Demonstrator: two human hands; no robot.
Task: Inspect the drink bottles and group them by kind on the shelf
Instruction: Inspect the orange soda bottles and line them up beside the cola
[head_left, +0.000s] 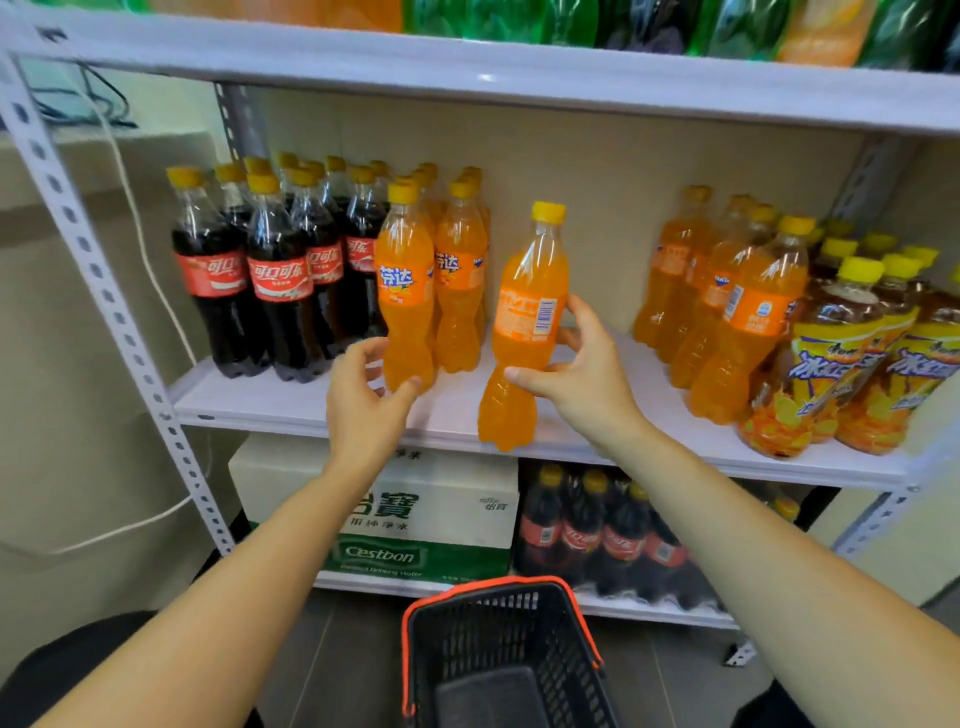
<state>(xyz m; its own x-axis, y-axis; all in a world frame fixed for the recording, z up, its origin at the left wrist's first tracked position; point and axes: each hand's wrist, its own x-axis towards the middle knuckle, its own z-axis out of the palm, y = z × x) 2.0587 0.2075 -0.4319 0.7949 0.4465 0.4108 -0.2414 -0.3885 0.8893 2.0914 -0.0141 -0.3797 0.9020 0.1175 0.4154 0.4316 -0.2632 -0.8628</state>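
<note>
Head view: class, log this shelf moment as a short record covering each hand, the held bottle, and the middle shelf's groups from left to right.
right hand: grips held orange soda bottle, barcode toward camera
left hand: at front shelved orange soda bottle base; grip unclear
middle shelf, left to right: cola bottles, left orange soda group, gap, right orange soda group, iced tea bottles
below: basket

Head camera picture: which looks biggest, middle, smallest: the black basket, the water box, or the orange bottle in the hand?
Water box and black basket: look about alike; the basket is nearer and cut off, so unranked.
Smallest: orange bottle in the right hand.
</note>
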